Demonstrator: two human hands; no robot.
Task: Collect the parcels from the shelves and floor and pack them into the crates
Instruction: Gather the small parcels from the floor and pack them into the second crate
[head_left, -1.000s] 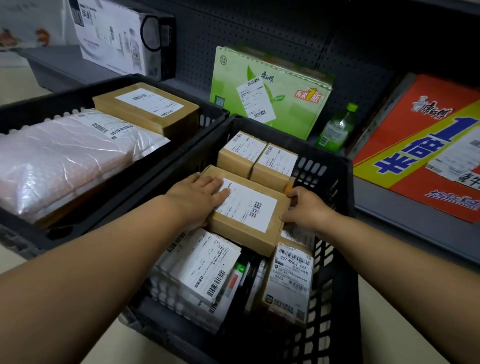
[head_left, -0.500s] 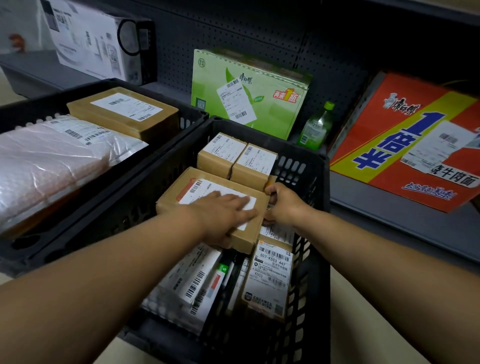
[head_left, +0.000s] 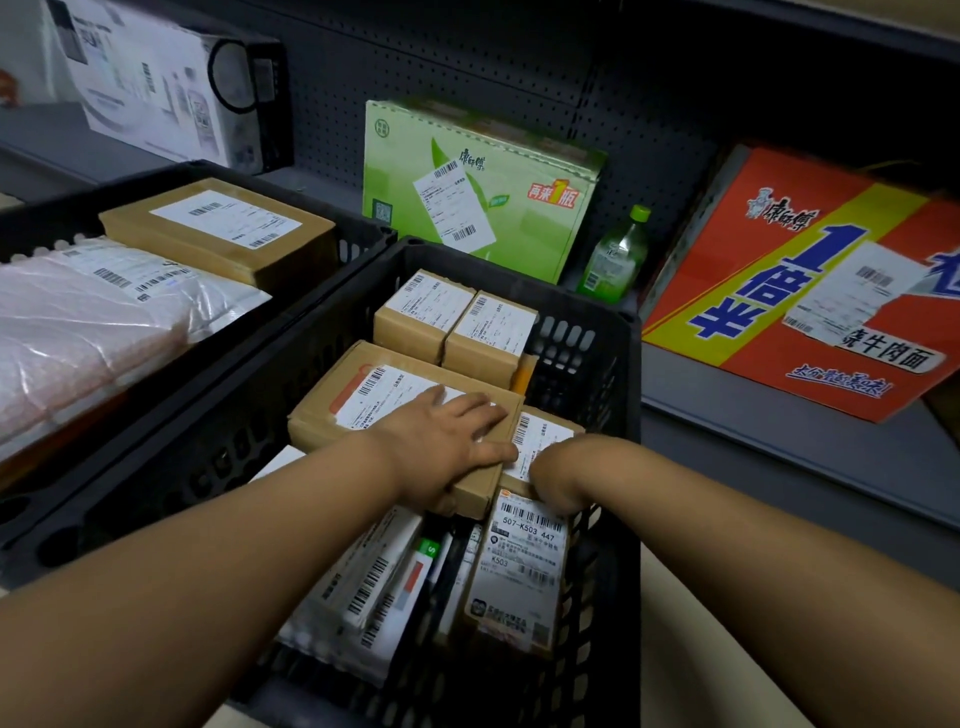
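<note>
The left hand (head_left: 447, 441) lies flat and open on top of a brown parcel (head_left: 363, 410), with the fingers spread over its white label. It presses on the box but does not wrap around it. The right hand (head_left: 558, 480) is bent down at the wrist, just beside the right end of that parcel. Its fingers are hidden, so I cannot tell if it is open or closed, or if it holds anything.

The brown parcel is a flat cardboard box with a barcode label and an orange mark at one corner. It sits inside the black crate (head_left: 608, 374) on the right, on top of other parcels. Two small brown boxes (head_left: 452, 325) stand side by side just behind it. In front of it are white packets (head_left: 363, 587) and a tall packet with a big label (head_left: 524, 561).

A second black crate (head_left: 358, 239) on the left holds a wide brown box (head_left: 218, 228) and a soft white bag (head_left: 88, 322). On the shelf (head_left: 779, 421) behind stand a green box (head_left: 478, 192), a green bottle (head_left: 615, 254) and a red box (head_left: 810, 280).
</note>
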